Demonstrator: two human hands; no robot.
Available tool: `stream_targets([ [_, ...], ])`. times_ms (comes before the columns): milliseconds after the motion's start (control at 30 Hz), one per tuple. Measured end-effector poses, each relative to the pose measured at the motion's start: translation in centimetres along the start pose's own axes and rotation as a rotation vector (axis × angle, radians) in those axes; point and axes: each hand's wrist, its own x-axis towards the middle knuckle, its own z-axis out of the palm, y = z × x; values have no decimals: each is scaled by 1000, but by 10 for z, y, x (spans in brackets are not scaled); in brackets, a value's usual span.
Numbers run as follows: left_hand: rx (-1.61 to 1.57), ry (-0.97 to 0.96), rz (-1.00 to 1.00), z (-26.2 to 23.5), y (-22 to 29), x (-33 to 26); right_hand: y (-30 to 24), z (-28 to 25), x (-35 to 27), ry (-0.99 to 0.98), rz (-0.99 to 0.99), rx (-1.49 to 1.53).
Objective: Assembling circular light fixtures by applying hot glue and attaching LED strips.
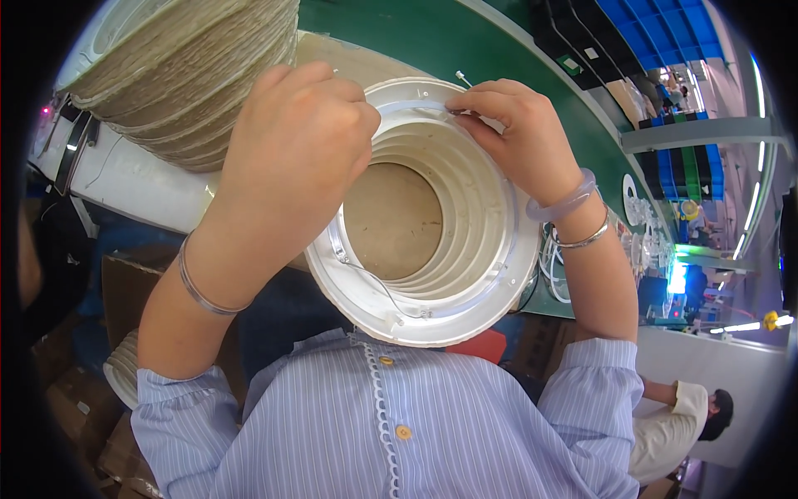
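In front of me stands a stack of round white rings (416,333), with a stepped hollow middle. My left hand (307,137) is closed over the upper left part of the top ring; its fingertips and anything in them are hidden. At the far rim, my right hand (528,133) pinches a small dark piece (455,111) against the ring. A thin wire (378,281) runs along the near left part of the ring's channel. Beside my right fingers, a white lead end (462,76) sticks up past the rim.
A tall stack of ring-shaped parts (195,79) stands at the far left on a white surface (137,179). The green table (378,29) carries white cables (555,266) and clear round parts on the right. Black and blue crates (661,33) sit beyond. Another person (677,432) is at lower right.
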Motion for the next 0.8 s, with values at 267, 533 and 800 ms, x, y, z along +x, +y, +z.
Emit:
stream_targets([
  [267,-19,17,-5,4,0,-2,-1,3,0,18,-40,-53],
  [533,-81,-61,-23,-7,0,-8,-1,8,-1,46,-40,-64],
  [800,-312,-171,-15,-34,7,-43,0,9,-3,34,-16,-43],
])
